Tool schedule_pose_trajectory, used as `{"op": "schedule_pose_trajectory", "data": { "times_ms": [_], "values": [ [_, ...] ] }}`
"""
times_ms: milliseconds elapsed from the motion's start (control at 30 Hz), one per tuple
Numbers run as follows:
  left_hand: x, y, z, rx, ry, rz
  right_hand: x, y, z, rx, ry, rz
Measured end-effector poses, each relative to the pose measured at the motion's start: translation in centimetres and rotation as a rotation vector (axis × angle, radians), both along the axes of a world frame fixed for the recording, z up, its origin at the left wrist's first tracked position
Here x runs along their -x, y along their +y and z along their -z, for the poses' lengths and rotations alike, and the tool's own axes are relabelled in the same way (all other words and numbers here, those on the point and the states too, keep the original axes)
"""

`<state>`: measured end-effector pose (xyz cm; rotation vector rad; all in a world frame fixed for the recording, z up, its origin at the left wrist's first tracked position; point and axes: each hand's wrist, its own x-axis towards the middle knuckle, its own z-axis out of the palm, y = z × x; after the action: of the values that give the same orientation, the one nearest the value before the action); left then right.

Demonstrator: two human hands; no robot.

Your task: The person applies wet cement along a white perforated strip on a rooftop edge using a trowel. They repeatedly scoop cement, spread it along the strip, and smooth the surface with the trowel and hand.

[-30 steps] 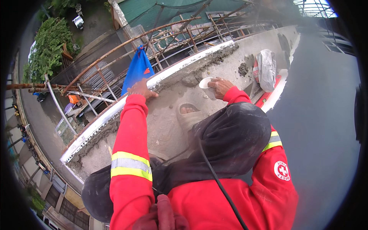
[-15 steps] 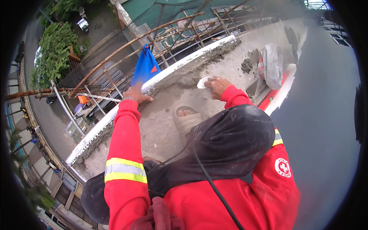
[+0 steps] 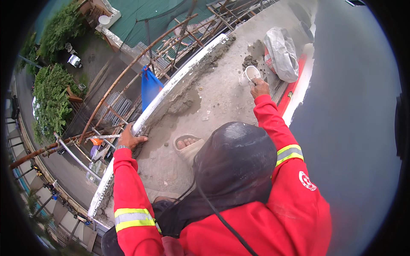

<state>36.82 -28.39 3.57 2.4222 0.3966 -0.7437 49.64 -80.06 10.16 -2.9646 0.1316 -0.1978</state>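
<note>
On a concrete ledge, white cup held

The left hand lies open over the white edge strip, I'd say for balance; the right hand grips the cup's rim near a mortar lump, presumably for control.

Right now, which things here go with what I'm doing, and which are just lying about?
Seemingly in use:
white cup, in your right hand
white edging strip, at your left hand
mortar along it

Probably just lying about:
grey sack, unheld
blue cloth, hanging beyond the strip
</note>
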Motion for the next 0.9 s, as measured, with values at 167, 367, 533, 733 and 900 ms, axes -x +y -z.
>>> {"op": "schedule_pose_trajectory", "data": {
  "times_ms": [167, 367, 533, 733, 900],
  "values": [
    [-0.5, 0.2, 0.3, 0.057, 0.067, 0.013, -1.0, -4.2, 2.8, -0.05, 0.052, 0.198],
    [-0.5, 0.3, 0.5, 0.088, 0.06, 0.022, 2.7, -7.2, 2.2, -0.035, -0.358, 0.284],
    [-0.4, 0.3, 0.9, 0.072, 0.033, 0.03, 7.7, -10.5, 4.1, 0.018, 0.312, 0.646],
    [-0.3, 0.5, 1.2, 0.08, 0.042, 0.003, 8.8, -12.8, 7.1, -0.019, 0.252, 0.748],
    [-0.4, 0.3, 0.7, 0.047, 0.031, 0.014, 8.6, -10.6, 2.6, -0.067, -0.276, 0.719]
  ]
}}
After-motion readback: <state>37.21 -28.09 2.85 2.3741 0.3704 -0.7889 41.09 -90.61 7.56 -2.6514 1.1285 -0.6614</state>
